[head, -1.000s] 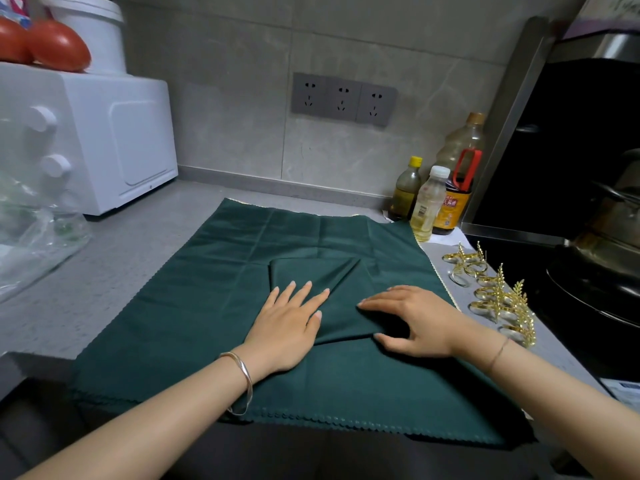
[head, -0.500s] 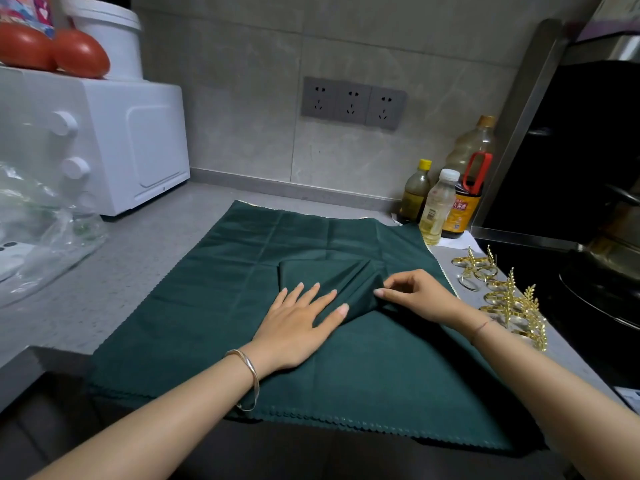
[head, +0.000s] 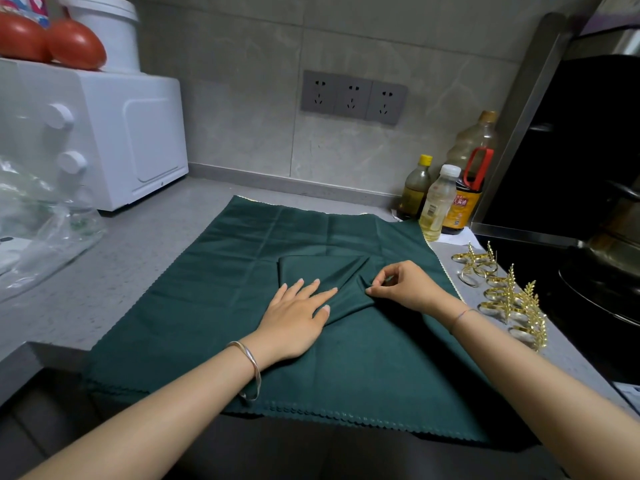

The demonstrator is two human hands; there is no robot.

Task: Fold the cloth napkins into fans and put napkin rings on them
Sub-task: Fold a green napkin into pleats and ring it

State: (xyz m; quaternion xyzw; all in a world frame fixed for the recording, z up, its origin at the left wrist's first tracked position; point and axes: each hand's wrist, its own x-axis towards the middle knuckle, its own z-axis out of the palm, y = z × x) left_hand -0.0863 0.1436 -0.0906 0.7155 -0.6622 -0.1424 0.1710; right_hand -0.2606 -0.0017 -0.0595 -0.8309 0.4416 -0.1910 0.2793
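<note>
A stack of dark green cloth napkins (head: pixel 214 289) lies spread flat on the grey counter. On top of it sits a smaller, partly folded green napkin (head: pixel 329 271). My left hand (head: pixel 294 317) presses flat on that folded napkin with straight fingers. My right hand (head: pixel 405 289) pinches a fold of the same napkin at its right side between thumb and fingertips. Several gold leaf-shaped napkin rings (head: pixel 509 296) lie in a row on the counter to the right of the cloth.
A white oven (head: pixel 104 140) with red tomatoes (head: pixel 74 45) and a white bucket (head: pixel 107 26) on top stands at the back left. A clear plastic bag (head: pixel 38 230) lies left. Oil and sauce bottles (head: pixel 440 202) stand back right, by a black stove with a pan (head: pixel 602 285).
My right hand went from lying flat on the folded napkin to pinching a fold at its right side. My left hand stayed pressed on the napkin. The camera view shifted slightly.
</note>
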